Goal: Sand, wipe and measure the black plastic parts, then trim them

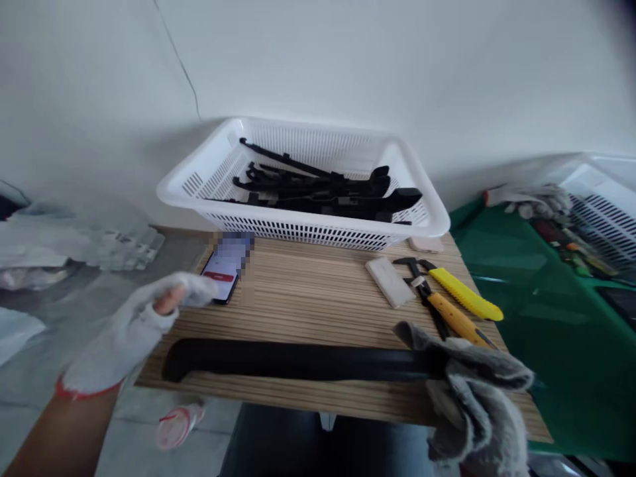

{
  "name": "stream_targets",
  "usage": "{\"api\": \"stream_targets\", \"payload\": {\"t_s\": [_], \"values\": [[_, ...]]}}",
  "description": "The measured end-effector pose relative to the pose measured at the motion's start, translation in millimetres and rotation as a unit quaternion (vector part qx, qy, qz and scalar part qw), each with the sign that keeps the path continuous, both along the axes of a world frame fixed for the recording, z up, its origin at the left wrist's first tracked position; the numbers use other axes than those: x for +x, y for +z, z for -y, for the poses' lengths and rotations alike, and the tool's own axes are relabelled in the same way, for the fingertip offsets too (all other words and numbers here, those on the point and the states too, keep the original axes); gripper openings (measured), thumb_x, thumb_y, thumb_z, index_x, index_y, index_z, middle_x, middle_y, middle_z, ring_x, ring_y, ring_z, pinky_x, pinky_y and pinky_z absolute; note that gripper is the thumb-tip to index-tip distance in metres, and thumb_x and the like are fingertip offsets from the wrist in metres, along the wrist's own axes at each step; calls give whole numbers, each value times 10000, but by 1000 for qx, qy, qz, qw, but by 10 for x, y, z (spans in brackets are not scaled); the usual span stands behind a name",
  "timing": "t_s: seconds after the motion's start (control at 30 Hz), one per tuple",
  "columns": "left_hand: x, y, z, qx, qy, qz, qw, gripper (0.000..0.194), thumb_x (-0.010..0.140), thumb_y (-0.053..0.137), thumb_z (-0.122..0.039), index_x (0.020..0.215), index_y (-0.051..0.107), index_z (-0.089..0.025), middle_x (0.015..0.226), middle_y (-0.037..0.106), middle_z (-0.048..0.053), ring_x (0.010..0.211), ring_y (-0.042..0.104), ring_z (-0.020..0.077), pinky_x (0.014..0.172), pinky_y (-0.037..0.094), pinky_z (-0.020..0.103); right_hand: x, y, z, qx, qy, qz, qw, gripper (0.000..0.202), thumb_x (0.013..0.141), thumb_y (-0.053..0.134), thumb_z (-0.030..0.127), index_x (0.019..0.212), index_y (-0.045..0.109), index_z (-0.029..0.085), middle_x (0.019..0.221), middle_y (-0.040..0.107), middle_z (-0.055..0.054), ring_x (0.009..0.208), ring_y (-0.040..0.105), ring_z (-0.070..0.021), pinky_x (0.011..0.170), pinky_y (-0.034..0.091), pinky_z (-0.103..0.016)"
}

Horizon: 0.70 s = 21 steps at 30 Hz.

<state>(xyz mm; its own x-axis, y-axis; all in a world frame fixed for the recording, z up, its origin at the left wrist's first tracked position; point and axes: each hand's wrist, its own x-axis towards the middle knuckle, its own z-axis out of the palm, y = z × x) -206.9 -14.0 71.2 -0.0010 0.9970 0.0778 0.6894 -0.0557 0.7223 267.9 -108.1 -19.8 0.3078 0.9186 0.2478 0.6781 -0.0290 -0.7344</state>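
Note:
My left hand, in a white glove with a red cuff and one bare digit showing, reaches over the table's left edge. Its fingers stretch to the lower part of a phone with a lit screen; whether they touch it I cannot tell. A long black plastic strip with a hooked left end lies along the front of the table. My right hand, in a worn grey glove, is closed around the strip's right end and hides it.
A white slotted basket with several black plastic parts stands at the back of the wooden table. A pale block, a wooden-handled hammer and a yellow-handled tool lie right. A lidded cup stands below.

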Motion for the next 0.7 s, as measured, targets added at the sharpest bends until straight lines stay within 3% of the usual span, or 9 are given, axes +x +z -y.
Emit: {"api": "stream_targets", "payload": {"t_s": [0.07,0.2,0.3,0.37,0.5,0.63,0.7], "values": [[19,-26,269,-47,-37,-18,998,517,946,460,-669,940,802,-281,997,825,44,907,768,261,762,648,336,-166,119,-53,-15,-18,-41,999,178,756,755,420,788,769,246,886,755,-116,1008,733,-377,899,634,-502],[27,-195,554,-4,40,-79,996,482,965,477,-650,1005,777,-274,990,825,30,892,778,240,810,640,318,-414,401,-214,-127,-29,-224,966,280,844,722,499,953,784,250,1074,793,-108,949,762,-306,756,666,-379],[12,-331,619,49,36,-138,989,607,935,489,-770,1029,764,-236,937,807,57,813,775,223,730,636,289,-407,560,-335,-240,-28,-293,925,408,788,801,549,1009,767,207,930,800,-104,650,725,-237,487,586,-301],[-11,-379,626,75,-1,-160,984,689,864,539,-844,1039,765,-217,888,776,59,746,758,207,650,622,265,-349,641,-416,-326,4,-288,900,433,723,853,514,978,760,177,773,774,-80,520,667,-205,405,516,-271],[-94,-397,583,109,-84,-140,981,523,931,582,-715,1053,771,-242,864,711,16,664,701,138,588,584,203,-347,787,-610,-409,104,-209,882,290,662,819,370,861,799,162,762,777,-94,650,736,-246,562,609,-319],[-198,-405,520,123,-118,-134,976,269,949,636,-443,1040,766,-226,844,685,7,641,667,120,571,559,180,-528,890,-793,-377,184,-113,901,286,719,726,361,908,859,193,882,807,-121,803,777,-289,694,650,-373],[-250,-411,507,136,-121,-142,973,259,945,626,-422,1029,759,-216,842,678,10,647,665,124,580,560,183,-553,920,-832,-361,226,-84,901,273,777,699,360,942,871,227,943,812,-112,877,784,-293,759,656,-381]]}}
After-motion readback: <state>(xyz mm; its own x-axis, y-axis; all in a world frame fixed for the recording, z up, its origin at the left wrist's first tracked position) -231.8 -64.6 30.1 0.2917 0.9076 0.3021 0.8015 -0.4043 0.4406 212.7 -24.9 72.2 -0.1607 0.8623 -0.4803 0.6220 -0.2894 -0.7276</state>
